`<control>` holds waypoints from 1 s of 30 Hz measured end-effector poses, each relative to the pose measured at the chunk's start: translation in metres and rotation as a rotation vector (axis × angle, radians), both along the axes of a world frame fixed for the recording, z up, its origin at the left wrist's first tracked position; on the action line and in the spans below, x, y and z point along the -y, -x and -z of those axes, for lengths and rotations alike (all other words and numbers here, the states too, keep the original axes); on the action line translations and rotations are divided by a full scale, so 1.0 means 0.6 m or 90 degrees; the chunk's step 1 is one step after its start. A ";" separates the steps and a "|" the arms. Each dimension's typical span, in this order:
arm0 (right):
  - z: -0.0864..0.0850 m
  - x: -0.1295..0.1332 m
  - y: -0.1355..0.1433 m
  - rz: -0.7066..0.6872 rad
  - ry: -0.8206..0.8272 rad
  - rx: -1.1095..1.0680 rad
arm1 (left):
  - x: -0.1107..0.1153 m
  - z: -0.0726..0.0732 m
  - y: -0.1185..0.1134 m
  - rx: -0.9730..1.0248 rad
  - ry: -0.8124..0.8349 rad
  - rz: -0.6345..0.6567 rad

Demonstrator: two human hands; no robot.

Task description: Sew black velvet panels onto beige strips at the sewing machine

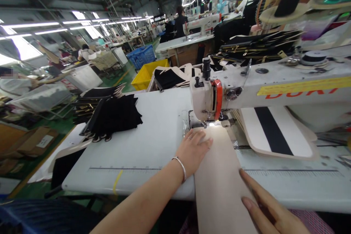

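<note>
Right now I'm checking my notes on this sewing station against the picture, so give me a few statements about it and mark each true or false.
1. The left hand lies flat on the beige strip near the sewing machine. True.
2. The right hand holds a pair of scissors. False: it holds nothing; its fingers rest on the strip's right edge.
3. A bracelet sits on the left wrist. True.
4. The stack of black pieces lies to the right of the machine. False: it lies on the white table, left of the machine.
5. The yellow crate stands on the table. False: it stands behind the table, on the floor.
</note>
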State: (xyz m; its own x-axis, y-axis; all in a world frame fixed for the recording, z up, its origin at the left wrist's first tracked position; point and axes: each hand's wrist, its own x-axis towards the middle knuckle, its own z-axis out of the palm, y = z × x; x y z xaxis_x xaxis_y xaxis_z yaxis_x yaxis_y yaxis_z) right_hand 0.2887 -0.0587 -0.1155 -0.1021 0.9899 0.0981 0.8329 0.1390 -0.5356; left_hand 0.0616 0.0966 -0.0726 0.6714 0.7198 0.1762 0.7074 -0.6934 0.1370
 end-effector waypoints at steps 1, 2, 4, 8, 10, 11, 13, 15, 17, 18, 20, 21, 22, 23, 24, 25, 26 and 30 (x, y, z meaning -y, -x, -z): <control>-0.007 -0.008 0.003 0.015 0.008 -0.010 | -0.003 0.000 0.000 0.002 0.001 -0.005; -0.014 -0.016 0.004 0.024 0.010 -0.020 | -0.005 0.000 0.001 0.006 0.004 -0.008; -0.023 -0.028 0.004 0.035 0.007 -0.041 | -0.008 -0.001 0.001 0.017 0.012 -0.010; -0.027 -0.037 0.006 0.043 0.015 -0.078 | -0.010 -0.002 0.002 0.045 0.029 -0.007; -0.027 -0.039 0.007 0.050 0.023 -0.087 | -0.011 -0.002 0.002 0.049 0.034 -0.007; -0.027 -0.040 0.008 0.053 0.023 -0.090 | -0.011 -0.002 0.002 0.051 0.035 -0.008; -0.030 -0.043 0.009 0.059 0.022 -0.095 | -0.012 -0.001 0.001 0.055 0.036 -0.010; -0.034 -0.047 0.009 0.061 0.017 -0.102 | -0.014 0.001 0.000 0.060 0.035 -0.012; -0.037 -0.050 0.009 0.060 0.014 -0.107 | -0.015 0.003 -0.001 0.062 0.035 -0.012; -0.038 -0.051 0.009 0.059 0.015 -0.107 | -0.016 0.004 -0.001 0.062 0.034 -0.013; -0.038 -0.052 0.009 0.057 0.012 -0.105 | -0.017 0.006 -0.001 0.066 0.032 -0.015; -0.038 -0.053 0.009 0.055 0.010 -0.101 | -0.018 0.007 0.000 0.068 0.033 -0.015; -0.037 -0.052 0.009 0.054 0.007 -0.096 | -0.018 0.008 0.001 0.071 0.033 -0.016; -0.035 -0.052 0.009 0.052 0.003 -0.088 | -0.019 0.009 0.001 0.074 0.034 -0.017; -0.034 -0.050 0.008 0.049 -0.005 -0.076 | -0.019 0.009 0.001 0.077 0.036 -0.018; -0.032 -0.049 0.007 0.041 -0.018 -0.060 | -0.019 0.010 0.000 0.078 0.036 -0.018; -0.031 -0.047 0.004 0.026 -0.032 -0.040 | -0.018 0.010 -0.001 0.079 0.036 -0.019; -0.032 -0.061 -0.005 -0.027 -0.097 0.072 | -0.009 0.003 -0.007 0.073 0.045 -0.024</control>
